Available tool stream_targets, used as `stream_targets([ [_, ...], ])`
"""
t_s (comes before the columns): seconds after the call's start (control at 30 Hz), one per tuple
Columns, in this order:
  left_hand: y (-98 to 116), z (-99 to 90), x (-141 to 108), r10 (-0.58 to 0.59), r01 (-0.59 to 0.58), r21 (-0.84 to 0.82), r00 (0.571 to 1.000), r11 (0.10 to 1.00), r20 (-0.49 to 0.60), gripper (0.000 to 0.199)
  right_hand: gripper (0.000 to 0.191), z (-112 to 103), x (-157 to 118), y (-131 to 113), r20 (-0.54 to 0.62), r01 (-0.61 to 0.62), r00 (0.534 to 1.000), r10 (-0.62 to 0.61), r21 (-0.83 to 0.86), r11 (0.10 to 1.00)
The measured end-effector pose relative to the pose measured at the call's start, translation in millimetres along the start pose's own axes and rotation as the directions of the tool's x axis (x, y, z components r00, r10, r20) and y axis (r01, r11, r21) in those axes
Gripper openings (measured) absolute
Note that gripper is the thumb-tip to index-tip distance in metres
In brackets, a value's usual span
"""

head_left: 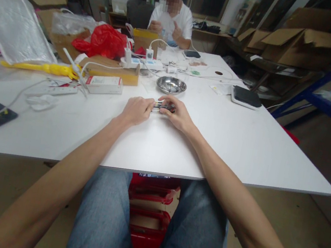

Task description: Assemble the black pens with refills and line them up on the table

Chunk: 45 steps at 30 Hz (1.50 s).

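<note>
Both hands meet over the white table [160,153], just on my side of a shiny metal bowl [171,85] with small dark bits in it. My left hand [138,111] is closed on the left end of a small dark object [165,107] with light and yellowish parts. Around its right end curl the fingers of my right hand [177,112]. The object is too small and covered to name, and the fingers hide much of it.
Left of the bowl are a white box [104,84], a power strip [144,63] with plugs and cables, and a red bag [107,41]. A black device [246,97] lies right. Across the table sits a person in white [185,21].
</note>
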<state>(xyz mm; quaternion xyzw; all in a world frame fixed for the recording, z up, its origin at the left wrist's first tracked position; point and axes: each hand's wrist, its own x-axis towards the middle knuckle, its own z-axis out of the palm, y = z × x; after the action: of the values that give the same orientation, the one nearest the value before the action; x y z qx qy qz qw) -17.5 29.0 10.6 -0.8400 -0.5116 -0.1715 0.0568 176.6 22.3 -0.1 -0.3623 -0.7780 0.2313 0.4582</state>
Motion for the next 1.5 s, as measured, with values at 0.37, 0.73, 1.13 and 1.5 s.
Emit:
stream_targets([
  [0.37, -7, 0.5, 1, 0.008, -0.009, -0.092, 1.000, 0.996, -0.015, 0.042, 0.012, -5, 0, 6, -0.096, -0.022, 0.995, 0.013, -0.095, 0.995],
  [0.73, -11, 5.0, 3, 0.111, -0.122, -0.185, 0.991, 0.975, -0.069, 0.037, 0.023, -8, -1, -3, 0.033, -0.006, 0.999, 0.019, -0.346, 0.938],
  [1.13, -20, 1.7, 4, 0.097, -0.138, -0.273, 0.982, 0.952, -0.159, 0.028, 0.016, -11, -1, -1, -0.009, 0.029, 0.999, -0.035, -0.354, 0.935],
  [1.5, -17, 4.3, 1, -0.019, -0.049, -0.484, 0.991, 0.874, -0.136, 0.023, 0.038, -18, 1, 1, -0.337, -0.105, 0.941, 0.007, -0.273, 0.956],
])
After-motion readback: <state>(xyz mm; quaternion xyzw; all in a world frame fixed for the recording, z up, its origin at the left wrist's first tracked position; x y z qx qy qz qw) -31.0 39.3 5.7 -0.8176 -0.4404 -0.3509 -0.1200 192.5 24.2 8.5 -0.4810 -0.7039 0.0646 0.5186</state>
